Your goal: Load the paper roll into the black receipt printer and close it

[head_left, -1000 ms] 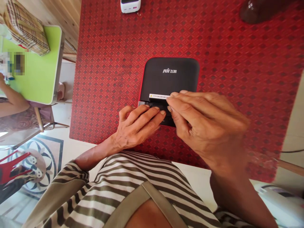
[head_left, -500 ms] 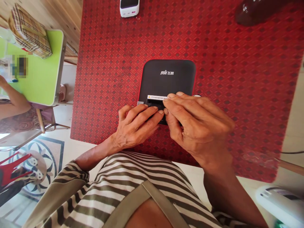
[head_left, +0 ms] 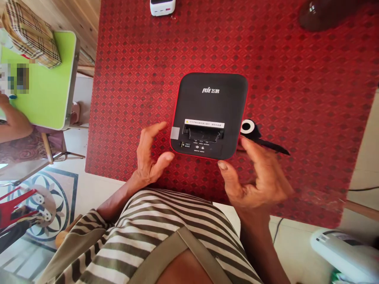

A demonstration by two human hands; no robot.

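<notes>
**Both hands open, off the black Feie printer**
Head view: left hand (head_left: 151, 154) and right hand (head_left: 251, 181) spread wide, holding nothing, either side of the black Feie printer (head_left: 209, 102) on the red patterned worktop (head_left: 133, 79); its front slot (head_left: 203, 133) shows open; black white-ringed piece (head_left: 254, 134) lies just beside the right hand.

Matt blk plastic printer (head_left: 209, 96), paper label (head_left: 204, 123), textured red vinyl table mat (head_left: 310, 98)

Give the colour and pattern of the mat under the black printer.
The mat is red with small dark diamonds, shown best in the head view.
</notes>
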